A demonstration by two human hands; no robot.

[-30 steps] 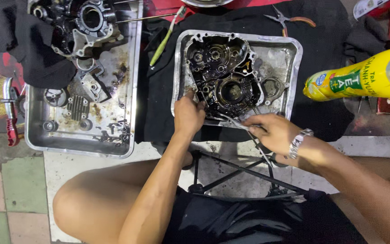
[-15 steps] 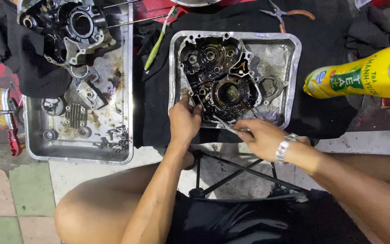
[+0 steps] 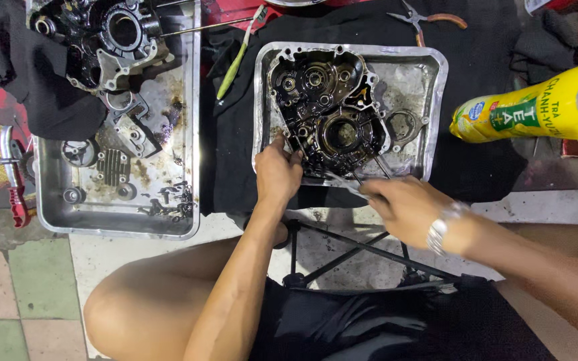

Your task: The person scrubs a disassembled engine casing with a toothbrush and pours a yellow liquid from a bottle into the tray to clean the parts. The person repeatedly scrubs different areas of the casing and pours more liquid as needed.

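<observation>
Surroundings of the work area, seen from above.
Left: a second metal tray [image 3: 61, 220] holding an oily engine casing [image 3: 112, 37], a finned cover [image 3: 111, 166] and small loose parts, partly overlapped by a black rag [image 3: 41, 87]. Between the trays: a green-handled brush [image 3: 235, 63] on black cloth [image 3: 232, 147]. Top right: orange-handled pliers [image 3: 429, 19]. Far right: a yellow drink bottle [image 3: 536, 107] lying on its side. Far left: a red-handled tool [image 3: 16, 194]. Below: tiled floor [image 3: 8, 294].

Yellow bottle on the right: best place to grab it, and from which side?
Grip the yellow bottle around its labelled mid-body, coming from above. It lies on its side, so the round barrel faces up and fingers can wrap across it. The right hand is nearest but occupied, holding a thin metal tool at the tray.
</observation>
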